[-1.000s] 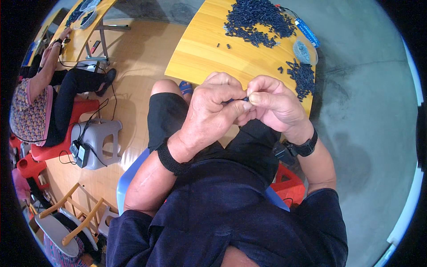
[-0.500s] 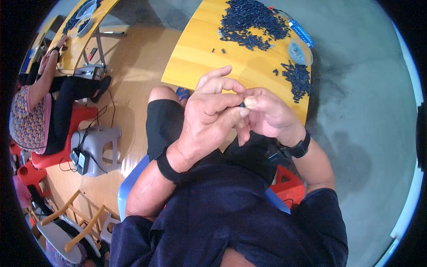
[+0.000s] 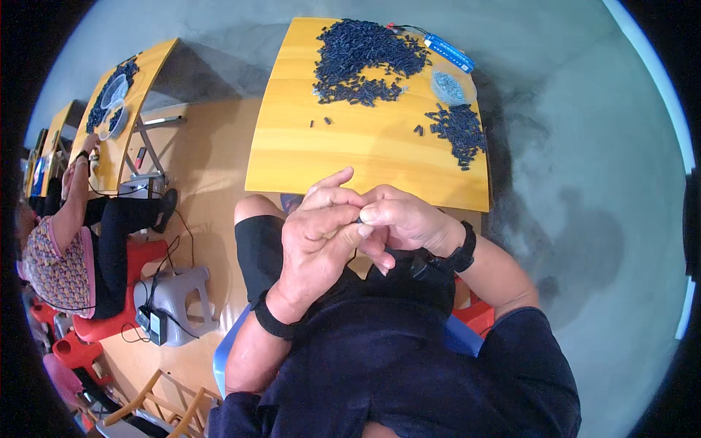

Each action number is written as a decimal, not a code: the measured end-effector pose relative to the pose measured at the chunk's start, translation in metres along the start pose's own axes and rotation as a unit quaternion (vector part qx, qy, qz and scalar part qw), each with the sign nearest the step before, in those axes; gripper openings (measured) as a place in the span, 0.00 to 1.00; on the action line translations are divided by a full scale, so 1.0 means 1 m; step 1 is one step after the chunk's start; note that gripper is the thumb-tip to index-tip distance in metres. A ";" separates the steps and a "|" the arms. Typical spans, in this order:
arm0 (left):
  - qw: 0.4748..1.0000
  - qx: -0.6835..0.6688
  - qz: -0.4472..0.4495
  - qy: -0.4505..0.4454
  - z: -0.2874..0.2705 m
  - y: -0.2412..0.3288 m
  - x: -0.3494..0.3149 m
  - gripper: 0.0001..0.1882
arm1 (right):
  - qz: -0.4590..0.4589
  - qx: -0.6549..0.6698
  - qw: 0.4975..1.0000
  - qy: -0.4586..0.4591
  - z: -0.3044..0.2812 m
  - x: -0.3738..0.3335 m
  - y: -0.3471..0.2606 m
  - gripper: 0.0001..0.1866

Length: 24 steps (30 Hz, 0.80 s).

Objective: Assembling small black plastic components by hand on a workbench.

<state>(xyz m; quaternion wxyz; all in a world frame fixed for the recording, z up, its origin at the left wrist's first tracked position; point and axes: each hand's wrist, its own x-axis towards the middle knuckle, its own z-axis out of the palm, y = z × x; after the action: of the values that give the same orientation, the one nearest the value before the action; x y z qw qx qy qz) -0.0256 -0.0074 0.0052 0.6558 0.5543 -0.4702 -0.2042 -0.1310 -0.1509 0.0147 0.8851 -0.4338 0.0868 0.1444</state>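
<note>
My left hand (image 3: 319,232) and my right hand (image 3: 410,221) meet in front of my lap, just short of the table's near edge. Between their pinched thumbs and fingertips sits a small dark piece (image 3: 358,220), mostly covered by the fingers. It looks like the short black cylindrical pieces on the yellow table (image 3: 292,157). A large heap (image 3: 365,51) of those pieces lies at the far side, and a smaller pile (image 3: 461,133) at the right edge. Two loose pieces lie left of the middle.
A clear dish (image 3: 449,88) of small silvery parts and a blue box-shaped item (image 3: 448,53) with a red-tipped wire stand at the table's right. To the left, another person (image 3: 62,252) sits at a second table (image 3: 150,69). A grey stool (image 3: 171,303) carries cables and a dark adapter.
The view has shifted, so the table shows lower and further left, with more of its far side visible. Both hands stay together, pinching the small dark piece.
</note>
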 end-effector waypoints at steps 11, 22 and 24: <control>1.000 -0.003 -0.018 -0.018 0.007 -0.003 -0.002 0.06 | -0.006 0.035 0.999 0.002 -0.004 -0.003 0.011 0.17; 0.997 -0.007 -0.054 -0.050 0.010 -0.001 -0.003 0.07 | 0.051 0.011 0.998 0.021 -0.005 -0.009 0.015 0.19; 0.997 -0.013 -0.060 -0.050 0.010 -0.001 -0.002 0.07 | -0.012 -0.010 1.000 0.014 -0.005 -0.007 0.020 0.18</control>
<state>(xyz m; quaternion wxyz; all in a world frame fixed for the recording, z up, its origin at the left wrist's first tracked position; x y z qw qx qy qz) -0.0345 -0.0108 0.0030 0.6254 0.5619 -0.4656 -0.2762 -0.1447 -0.1444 -0.0012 0.8812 -0.4456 0.0922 0.1282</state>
